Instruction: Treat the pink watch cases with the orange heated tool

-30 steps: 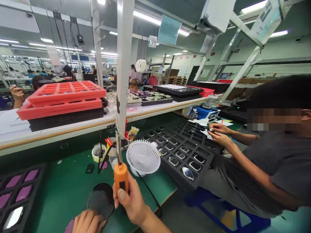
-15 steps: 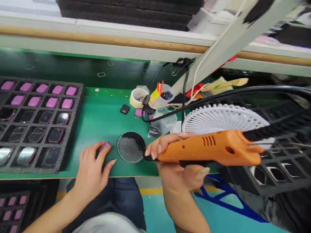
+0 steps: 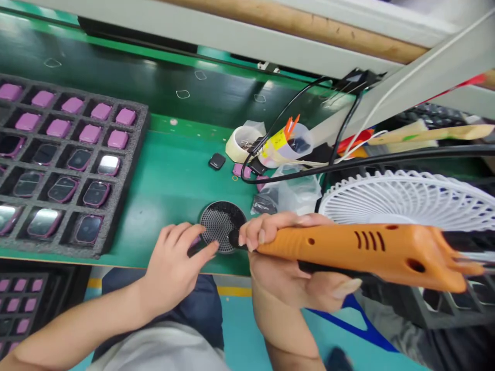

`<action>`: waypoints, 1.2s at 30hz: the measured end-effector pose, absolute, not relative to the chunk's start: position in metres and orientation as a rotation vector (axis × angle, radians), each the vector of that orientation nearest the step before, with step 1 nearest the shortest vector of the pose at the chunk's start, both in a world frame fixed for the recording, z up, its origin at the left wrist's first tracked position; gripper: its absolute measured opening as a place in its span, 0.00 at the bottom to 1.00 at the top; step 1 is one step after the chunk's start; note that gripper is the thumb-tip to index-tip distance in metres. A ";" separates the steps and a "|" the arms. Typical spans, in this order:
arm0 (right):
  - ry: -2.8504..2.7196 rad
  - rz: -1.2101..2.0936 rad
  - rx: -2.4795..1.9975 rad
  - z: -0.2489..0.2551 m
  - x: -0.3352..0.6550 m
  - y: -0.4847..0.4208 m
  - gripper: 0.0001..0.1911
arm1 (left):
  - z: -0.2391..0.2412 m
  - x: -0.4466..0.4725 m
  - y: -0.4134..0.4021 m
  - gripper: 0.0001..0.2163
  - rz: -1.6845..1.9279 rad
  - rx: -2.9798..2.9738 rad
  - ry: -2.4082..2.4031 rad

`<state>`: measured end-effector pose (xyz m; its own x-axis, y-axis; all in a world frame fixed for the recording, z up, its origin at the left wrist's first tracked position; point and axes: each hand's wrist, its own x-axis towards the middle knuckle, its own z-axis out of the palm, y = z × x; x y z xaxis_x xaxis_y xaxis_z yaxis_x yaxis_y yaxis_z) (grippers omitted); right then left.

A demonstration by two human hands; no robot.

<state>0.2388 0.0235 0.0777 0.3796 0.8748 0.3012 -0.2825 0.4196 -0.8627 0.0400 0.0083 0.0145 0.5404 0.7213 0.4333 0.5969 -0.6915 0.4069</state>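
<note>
We see a green matted counter (image 3: 166, 170) beneath a white, wood-edged shelf (image 3: 294, 26), above a teal floor (image 3: 243, 330) with a yellow stripe (image 3: 234, 291).

**No words to read**
The yellow label (image 3: 271, 145) on the clear cup (image 3: 298, 140) is too blurry to read.

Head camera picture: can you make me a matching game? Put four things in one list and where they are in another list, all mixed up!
Things:
1. orange handheld tool
2. black mesh disc
3. white fan
4. tape roll

Places:
A. beside a clear plastic cup
B. behind the orange handheld tool
C. gripped in the right hand
D. between the left hand and the right hand

Right pairs: 1-C, 2-D, 3-B, 4-A
</note>
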 end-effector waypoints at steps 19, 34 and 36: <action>-0.920 0.847 -0.945 0.076 0.241 0.014 0.27 | 0.016 0.026 -0.004 0.11 0.758 2.432 1.440; -0.937 0.854 -0.913 0.067 0.244 0.011 0.27 | 0.010 0.028 -0.013 0.08 0.814 2.366 1.278; -0.951 0.859 -0.923 0.065 0.244 0.011 0.27 | 0.010 0.029 -0.013 0.08 0.842 2.366 1.258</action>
<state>0.2437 0.0105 0.0654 0.3359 0.8990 0.2811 -0.1890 0.3567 -0.9149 0.0288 -0.0129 0.0100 0.4349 0.8318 0.3448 0.6358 -0.5549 0.5366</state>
